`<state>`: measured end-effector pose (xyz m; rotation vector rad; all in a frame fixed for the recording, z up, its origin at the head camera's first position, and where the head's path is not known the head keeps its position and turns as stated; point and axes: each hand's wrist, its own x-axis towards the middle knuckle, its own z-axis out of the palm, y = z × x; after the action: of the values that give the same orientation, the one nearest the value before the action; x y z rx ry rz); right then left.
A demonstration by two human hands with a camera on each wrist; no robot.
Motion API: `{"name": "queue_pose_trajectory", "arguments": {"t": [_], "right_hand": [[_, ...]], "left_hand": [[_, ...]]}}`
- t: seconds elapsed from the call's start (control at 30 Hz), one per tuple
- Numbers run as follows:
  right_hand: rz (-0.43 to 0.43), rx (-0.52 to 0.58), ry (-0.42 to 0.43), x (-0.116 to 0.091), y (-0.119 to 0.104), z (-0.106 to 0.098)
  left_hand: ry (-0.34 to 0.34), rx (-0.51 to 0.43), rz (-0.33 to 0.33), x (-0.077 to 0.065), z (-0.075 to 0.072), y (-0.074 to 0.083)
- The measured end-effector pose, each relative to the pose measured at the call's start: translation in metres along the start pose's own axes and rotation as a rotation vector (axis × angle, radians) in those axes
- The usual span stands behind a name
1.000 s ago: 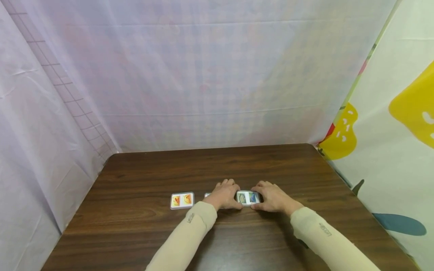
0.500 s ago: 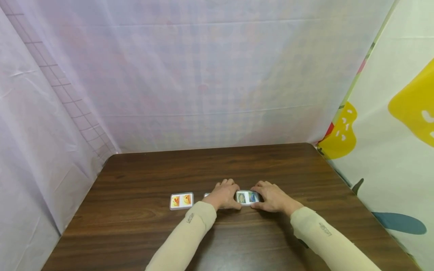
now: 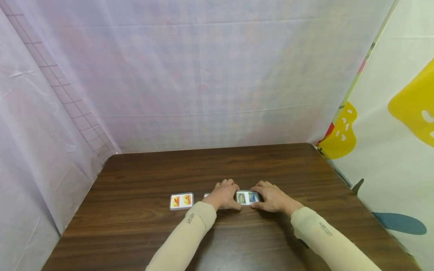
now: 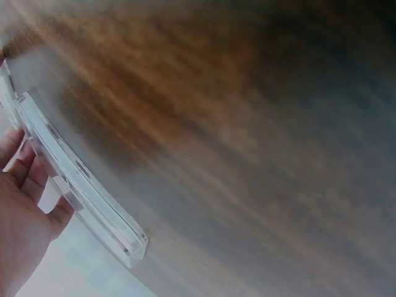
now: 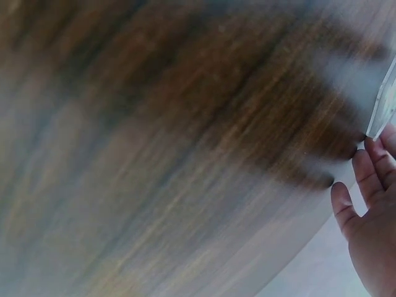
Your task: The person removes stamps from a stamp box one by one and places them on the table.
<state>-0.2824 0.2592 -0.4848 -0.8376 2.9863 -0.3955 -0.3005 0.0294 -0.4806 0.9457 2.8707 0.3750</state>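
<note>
A clear plastic card case [image 3: 247, 198] with a greenish picture and a blue one lies flat on the table between both hands. My left hand [image 3: 223, 195] grips its left end, thumb at the near corner and index finger at the far corner. The right hand [image 3: 271, 197] holds the opposite end in the same way. Under the left hand is a second card case [image 4: 80, 179], mostly hidden from the head view. Further left lies a third card case [image 3: 181, 201] with two orange-and-yellow pictures. In the right wrist view, fingertips meet the edge of the gripped case [image 5: 385, 105].
The dark wood-grain table [image 3: 142, 233] has rounded far corners. White curtains [image 3: 203, 75] hang behind it and at the left. On the right is a white cloth [image 3: 383, 150] with yellow and blue shapes, close along the table edge.
</note>
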Motion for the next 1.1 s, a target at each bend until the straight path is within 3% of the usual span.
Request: {"name": "queue_pose_trajectory", "arguments": {"t": [0.57, 1.1], "right_hand": [[0.056, 0.098, -0.021, 0.0021, -0.0029, -0.0032], [0.044, 0.102, -0.001, -0.0008, -0.0006, -0.0046]], "left_hand": [[0.007, -0.006, -0.004, -0.0014, -0.0009, 0.0012], [0.008, 0.014, -0.012, -0.0008, -0.0006, 0.0016]]}}
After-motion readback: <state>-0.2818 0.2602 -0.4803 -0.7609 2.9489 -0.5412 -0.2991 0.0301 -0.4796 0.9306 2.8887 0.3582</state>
